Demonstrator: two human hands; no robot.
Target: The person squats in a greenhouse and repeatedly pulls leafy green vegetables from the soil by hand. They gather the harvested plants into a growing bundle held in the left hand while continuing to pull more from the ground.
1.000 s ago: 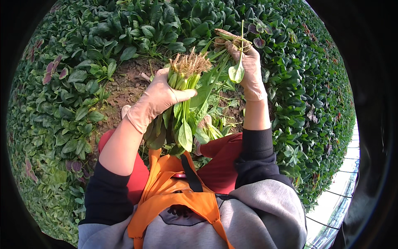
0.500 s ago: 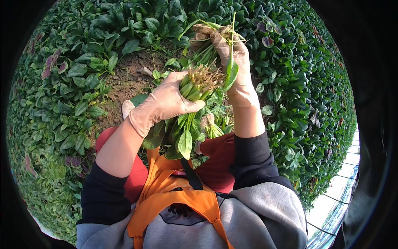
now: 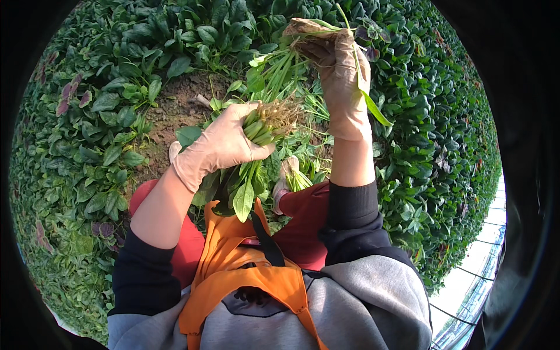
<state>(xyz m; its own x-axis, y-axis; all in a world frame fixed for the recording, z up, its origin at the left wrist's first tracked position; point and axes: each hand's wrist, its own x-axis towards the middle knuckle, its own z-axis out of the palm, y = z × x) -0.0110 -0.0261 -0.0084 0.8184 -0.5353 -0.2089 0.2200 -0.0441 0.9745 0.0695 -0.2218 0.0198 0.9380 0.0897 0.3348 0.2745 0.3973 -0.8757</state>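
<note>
My left hand point(image 3: 219, 143), in a pale glove, is closed around a bunch of spinach point(image 3: 258, 129). Its trimmed-looking stem ends and tan roots point up and right, and its leaves hang below the palm. Farther off and to the right, my gloved right hand point(image 3: 341, 79) has its fingers curled over several thin greens point(image 3: 373, 109) with stringy roots. One long stem with a narrow leaf trails down past the wrist. Soil darkens the right glove's fingers. Beneath that hand, pale green stems point(image 3: 283, 73) fan out; whether it touches them I cannot tell.
Dense leafy plants point(image 3: 426, 134) surround me on both sides and ahead. Bare brown soil point(image 3: 169, 114) shows left of my hands. More cut greens point(image 3: 298, 179) lie by my shoe point(image 3: 281, 189), between my red-trousered legs. A pale, dark-lined strip point(image 3: 466, 280) borders the field at lower right.
My right hand has moved up and right, away from the bunch, with thin greens still in its fingers. My left hand and its bunch have shifted slightly left.
</note>
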